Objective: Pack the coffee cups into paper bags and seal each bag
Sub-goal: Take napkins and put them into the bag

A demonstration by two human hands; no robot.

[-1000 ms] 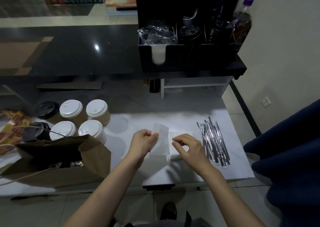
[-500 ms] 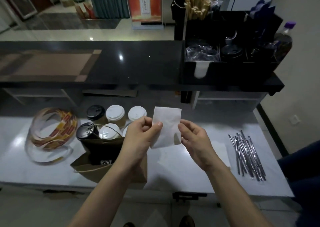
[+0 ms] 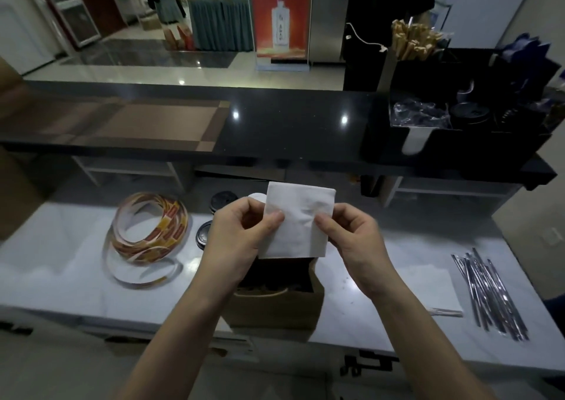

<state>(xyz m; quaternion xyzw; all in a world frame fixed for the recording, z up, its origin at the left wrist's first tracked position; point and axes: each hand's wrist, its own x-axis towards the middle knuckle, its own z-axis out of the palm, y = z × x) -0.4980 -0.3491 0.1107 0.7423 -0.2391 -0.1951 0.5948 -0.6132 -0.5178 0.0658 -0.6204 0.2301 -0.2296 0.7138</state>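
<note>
A white paper napkin (image 3: 298, 222) hangs in the air above the open brown paper bag (image 3: 275, 308). My left hand (image 3: 238, 234) pinches its left edge and my right hand (image 3: 351, 237) pinches its right edge. The bag stands on the white counter below my hands; its inside is dark. Behind my left hand, two black-lidded coffee cups (image 3: 222, 200) and the rim of one white lid (image 3: 256, 197) show; the other cups are hidden by my hands and the napkin.
A loose coil of red-and-yellow printed sealing tape (image 3: 149, 228) lies left of the bag. More white napkins (image 3: 428, 283) and a heap of silver-wrapped straws (image 3: 489, 292) lie to the right. A raised black counter (image 3: 275, 124) with a black organiser (image 3: 458, 118) runs behind.
Both hands lifted the napkin off the counter and carried it left until it hangs over the open bag. The camera view swung left and up with it.
</note>
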